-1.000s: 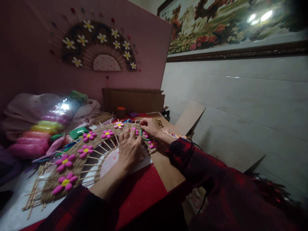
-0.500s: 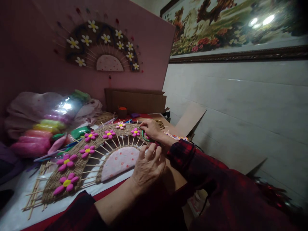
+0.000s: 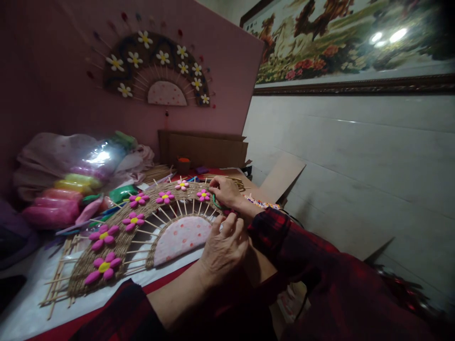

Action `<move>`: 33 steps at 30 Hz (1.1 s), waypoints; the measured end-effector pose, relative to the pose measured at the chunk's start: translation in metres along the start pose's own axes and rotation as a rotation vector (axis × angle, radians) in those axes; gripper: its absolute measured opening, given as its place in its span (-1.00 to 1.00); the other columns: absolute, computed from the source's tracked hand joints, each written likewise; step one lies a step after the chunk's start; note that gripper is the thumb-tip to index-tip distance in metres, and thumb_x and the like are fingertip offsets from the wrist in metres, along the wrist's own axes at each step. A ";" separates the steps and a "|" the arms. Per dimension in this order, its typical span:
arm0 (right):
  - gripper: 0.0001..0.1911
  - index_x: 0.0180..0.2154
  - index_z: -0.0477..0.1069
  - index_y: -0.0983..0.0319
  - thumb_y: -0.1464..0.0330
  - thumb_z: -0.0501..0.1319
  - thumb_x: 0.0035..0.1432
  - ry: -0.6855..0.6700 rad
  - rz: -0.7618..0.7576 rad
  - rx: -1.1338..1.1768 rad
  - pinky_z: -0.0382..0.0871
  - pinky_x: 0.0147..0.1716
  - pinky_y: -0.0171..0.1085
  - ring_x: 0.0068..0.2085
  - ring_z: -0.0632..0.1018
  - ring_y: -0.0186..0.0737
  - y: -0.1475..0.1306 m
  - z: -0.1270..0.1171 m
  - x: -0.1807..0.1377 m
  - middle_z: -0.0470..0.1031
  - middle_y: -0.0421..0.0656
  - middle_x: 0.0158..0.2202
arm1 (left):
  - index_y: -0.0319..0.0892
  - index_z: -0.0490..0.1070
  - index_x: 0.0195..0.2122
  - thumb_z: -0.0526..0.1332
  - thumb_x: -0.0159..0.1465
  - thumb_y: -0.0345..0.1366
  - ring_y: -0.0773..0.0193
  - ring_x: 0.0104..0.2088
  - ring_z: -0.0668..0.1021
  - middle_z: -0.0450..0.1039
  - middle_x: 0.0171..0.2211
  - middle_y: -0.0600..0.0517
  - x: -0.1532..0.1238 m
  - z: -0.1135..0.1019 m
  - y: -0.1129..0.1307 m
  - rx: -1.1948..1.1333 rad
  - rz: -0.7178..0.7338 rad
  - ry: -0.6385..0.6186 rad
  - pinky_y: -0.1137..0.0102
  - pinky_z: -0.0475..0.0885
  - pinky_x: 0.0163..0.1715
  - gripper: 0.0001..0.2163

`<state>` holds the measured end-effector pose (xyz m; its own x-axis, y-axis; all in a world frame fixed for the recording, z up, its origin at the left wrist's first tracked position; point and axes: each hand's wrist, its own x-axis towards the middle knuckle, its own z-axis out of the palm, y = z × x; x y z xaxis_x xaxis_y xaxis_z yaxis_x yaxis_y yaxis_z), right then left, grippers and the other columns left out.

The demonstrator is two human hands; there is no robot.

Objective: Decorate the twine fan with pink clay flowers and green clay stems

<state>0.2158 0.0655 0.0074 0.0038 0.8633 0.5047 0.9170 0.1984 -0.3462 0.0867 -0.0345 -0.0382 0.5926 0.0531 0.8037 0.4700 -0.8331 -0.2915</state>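
A half-round woven fan [image 3: 121,241] of twine and wooden sticks lies on the table, dotted with pink flowers [image 3: 104,265] and a pink speckled centre [image 3: 181,237]. My right hand [image 3: 225,192] rests on the fan's right end, fingers curled and pinching a green strip [image 3: 215,202] beside a pink flower [image 3: 203,194]. My left hand [image 3: 225,248] hovers at the fan's lower right edge, fingers bent inwards; what they hold, if anything, is hidden.
Bags of coloured clay [image 3: 67,189] are piled at the left. A finished dark fan [image 3: 156,71] hangs on the pink board. Cardboard pieces [image 3: 204,149] stand behind, and a small orange-lidded pot [image 3: 184,164]. A framed picture [image 3: 348,42] hangs above the white wall.
My left hand slid from the fan's upper spokes down and right to its lower right edge, uncovering the pink centre. My right hand stayed at the fan's right end.
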 end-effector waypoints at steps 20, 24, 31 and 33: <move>-0.72 -0.26 0.53 0.18 0.48 0.09 0.07 -0.002 -0.075 -0.097 0.29 -0.19 -0.27 -0.20 0.48 -0.19 -0.007 -0.009 -0.009 0.53 -0.13 -0.24 | -0.15 0.51 -0.25 0.22 0.17 -0.29 0.05 -0.02 0.37 0.46 -0.14 -0.07 0.000 0.006 0.001 -0.031 -0.026 -0.007 0.14 0.20 -0.02 -0.85; -0.67 -0.19 0.54 0.15 0.49 0.09 0.06 -0.040 -0.133 -0.134 0.28 -0.23 -0.27 -0.19 0.44 -0.18 -0.008 -0.010 -0.012 0.50 -0.12 -0.25 | -0.14 0.51 -0.29 0.23 0.16 -0.28 0.04 -0.02 0.39 0.46 -0.15 -0.07 0.000 0.007 0.001 -0.048 -0.033 -0.003 0.14 0.22 -0.03 -0.87; -0.62 -0.14 0.53 0.19 0.54 0.04 0.10 0.023 -0.068 -0.095 0.27 -0.25 -0.30 -0.23 0.44 -0.23 -0.001 -0.024 -0.014 0.47 -0.12 -0.22 | -0.15 0.49 -0.36 0.26 0.14 -0.28 0.03 0.00 0.38 0.47 -0.14 -0.08 0.000 0.006 0.001 -0.032 -0.017 -0.002 0.14 0.22 -0.01 -0.91; -0.65 -0.21 0.56 0.19 0.55 0.06 0.08 0.007 -0.059 -0.105 0.27 -0.26 -0.31 -0.24 0.43 -0.24 0.001 -0.028 -0.019 0.46 -0.12 -0.24 | -0.15 0.49 -0.35 0.26 0.13 -0.28 0.02 0.00 0.38 0.47 -0.13 -0.09 0.000 0.007 0.001 -0.034 -0.013 -0.008 0.13 0.22 -0.02 -0.91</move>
<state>0.2282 0.0368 0.0195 -0.0485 0.8482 0.5274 0.9525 0.1982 -0.2312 0.0915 -0.0315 -0.0424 0.5914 0.0685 0.8035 0.4558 -0.8503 -0.2630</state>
